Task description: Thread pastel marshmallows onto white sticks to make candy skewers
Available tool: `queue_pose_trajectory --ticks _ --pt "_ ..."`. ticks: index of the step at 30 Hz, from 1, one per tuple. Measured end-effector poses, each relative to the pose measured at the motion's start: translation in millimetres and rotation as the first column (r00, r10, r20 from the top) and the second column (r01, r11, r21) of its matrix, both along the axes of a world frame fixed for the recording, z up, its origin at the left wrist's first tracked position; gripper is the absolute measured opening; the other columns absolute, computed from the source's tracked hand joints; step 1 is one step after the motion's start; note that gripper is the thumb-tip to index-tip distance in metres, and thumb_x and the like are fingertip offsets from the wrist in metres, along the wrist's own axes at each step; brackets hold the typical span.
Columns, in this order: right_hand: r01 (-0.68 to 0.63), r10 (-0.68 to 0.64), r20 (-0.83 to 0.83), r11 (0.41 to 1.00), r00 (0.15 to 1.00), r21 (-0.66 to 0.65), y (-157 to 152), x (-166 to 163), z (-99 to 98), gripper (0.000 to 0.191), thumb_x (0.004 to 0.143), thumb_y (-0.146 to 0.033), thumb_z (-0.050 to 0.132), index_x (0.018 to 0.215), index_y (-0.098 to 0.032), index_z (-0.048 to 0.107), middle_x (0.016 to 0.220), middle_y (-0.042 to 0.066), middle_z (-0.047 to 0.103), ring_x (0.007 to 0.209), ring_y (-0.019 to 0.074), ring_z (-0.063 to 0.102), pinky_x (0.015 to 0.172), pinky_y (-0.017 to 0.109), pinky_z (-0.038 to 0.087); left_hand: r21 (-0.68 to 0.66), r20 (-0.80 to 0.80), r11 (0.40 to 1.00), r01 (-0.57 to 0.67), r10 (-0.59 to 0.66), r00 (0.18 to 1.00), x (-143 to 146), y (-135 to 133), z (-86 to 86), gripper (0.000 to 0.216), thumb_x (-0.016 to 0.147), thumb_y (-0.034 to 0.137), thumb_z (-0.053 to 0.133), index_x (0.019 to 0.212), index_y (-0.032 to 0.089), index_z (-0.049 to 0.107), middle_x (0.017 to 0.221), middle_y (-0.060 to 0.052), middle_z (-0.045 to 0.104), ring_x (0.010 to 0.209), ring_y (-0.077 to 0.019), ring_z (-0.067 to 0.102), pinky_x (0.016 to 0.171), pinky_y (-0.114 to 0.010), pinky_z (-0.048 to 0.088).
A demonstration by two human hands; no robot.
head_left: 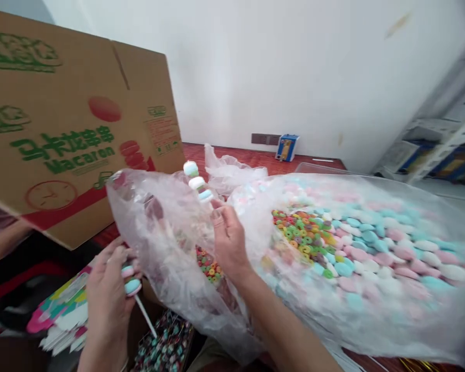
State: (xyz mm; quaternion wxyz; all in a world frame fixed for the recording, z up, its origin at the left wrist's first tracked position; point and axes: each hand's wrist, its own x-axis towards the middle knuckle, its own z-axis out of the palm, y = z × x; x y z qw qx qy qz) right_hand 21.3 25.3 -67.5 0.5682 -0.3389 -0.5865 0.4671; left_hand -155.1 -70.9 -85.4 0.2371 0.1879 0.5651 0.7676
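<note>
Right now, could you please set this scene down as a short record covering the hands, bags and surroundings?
Left hand: holds a candy stick, its white end pointing down
Right hand: fingers closed at the lower end of a row of pale candies
Left bag: clear plastic, colourful rings visible
Right bag: pink, white and blue candies, plus rings
Left: cardboard box printed "Macaron"
Far left: another person's arm
Near wall: blue device

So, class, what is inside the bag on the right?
In the bag, colourful rings lie beside pink, white and blue sweets. Cloudy plastic blurs the outer ones, and whatever lies underneath is covered.
</note>
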Motion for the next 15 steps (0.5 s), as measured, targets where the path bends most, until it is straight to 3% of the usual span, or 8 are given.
queue_pose_trajectory --ticks 1,3,5,6,8,10,14,15 --pt "-0.033 0.033 -0.008 0.999 0.999 0.023 -8 5 9.8 0.020 0.100 -0.036 0.046 0.091 -0.023 0.058 0.105 0.000 0.066 0.100 0.0142 0.061 0.090 0.028 0.045 -0.002 0.048 0.996 0.085 -0.084 0.995 9 1 5.2 0.043 0.069 0.036 0.081 0.105 0.019 0.066 0.069 0.005 0.060 0.045 -0.0063 0.051 0.034 -0.013 0.040" --pt "-0.174 0.174 -0.039 0.985 0.984 0.007 -30 9 17.3 0.027 0.103 -0.040 0.038 0.087 -0.023 0.052 0.083 -0.003 0.065 0.069 0.0107 0.061 0.071 0.025 0.047 0.003 0.132 0.951 0.308 -0.306 0.943 26 3 10.7 0.050 0.070 0.046 0.081 0.108 0.018 0.066 0.070 0.004 0.058 0.042 -0.0052 0.048 0.032 -0.013 0.036" --pt "-0.314 0.316 -0.001 0.945 0.949 -0.090 -53 7 7.2 0.028 0.104 -0.041 0.034 0.084 -0.024 0.046 0.074 -0.005 0.060 0.051 0.0089 0.054 0.055 0.023 0.043 0.085 0.151 0.893 0.443 -0.451 0.880 40 4 8.9 0.060 0.070 0.060 0.076 0.112 0.019 0.064 0.069 0.003 0.058 0.042 -0.0059 0.048 0.032 -0.014 0.036" --pt "-0.315 0.328 0.091 0.940 0.940 -0.134 -62 3 -2.6 0.029 0.104 -0.040 0.032 0.083 -0.024 0.045 0.069 -0.006 0.057 0.048 0.0091 0.051 0.052 0.023 0.040 0.117 0.144 0.872 0.476 -0.489 0.860 45 4 5.8 0.064 0.069 0.065 0.074 0.113 0.019 0.064 0.067 0.003 0.058 0.042 -0.0065 0.048 0.033 -0.014 0.036" --pt "-0.286 0.308 0.240 0.950 0.921 -0.123 -72 -4 -25.4 0.027 0.102 -0.036 0.036 0.080 -0.024 0.046 0.067 -0.004 0.055 0.056 0.0114 0.051 0.056 0.025 0.038 0.112 0.146 0.862 0.494 -0.506 0.850 49 5 -2.9 0.064 0.067 0.063 0.078 0.111 0.019 0.064 0.061 0.005 0.055 0.040 -0.0061 0.046 0.033 -0.014 0.037" --pt "-0.323 0.344 0.304 0.939 0.888 -0.117 -68 -9 -45.1 0.026 0.099 -0.037 0.043 0.079 -0.022 0.051 0.069 -0.003 0.058 0.062 0.0127 0.053 0.060 0.026 0.039 0.032 0.188 0.878 0.478 -0.475 0.860 47 8 -12.0 0.055 0.064 0.051 0.084 0.104 0.017 0.065 0.059 0.006 0.054 0.037 -0.0037 0.042 0.033 -0.014 0.037" --pt "-0.391 0.437 0.346 0.899 0.830 -0.196 -24 -15 -65.3 0.038 0.104 -0.038 0.039 0.081 -0.018 0.063 0.075 0.000 0.065 0.069 0.0128 0.061 0.067 0.027 0.049 -0.032 0.285 0.912 0.409 -0.384 0.878 38 22 -27.6 0.044 0.064 0.044 0.085 0.089 0.015 0.063 0.066 0.004 0.061 0.038 -0.0024 0.044 0.031 -0.012 0.033" --pt "-0.365 0.424 0.363 0.904 0.830 -0.222 -8 -17 -67.0 0.031 0.102 -0.038 0.045 0.091 -0.016 0.064 0.083 0.002 0.067 0.074 0.0135 0.063 0.070 0.030 0.053 -0.038 0.300 0.909 0.416 -0.387 0.872 37 26 -31.5 0.044 0.064 0.045 0.085 0.088 0.015 0.063 0.066 0.003 0.061 0.039 -0.0031 0.045 0.031 -0.012 0.031"
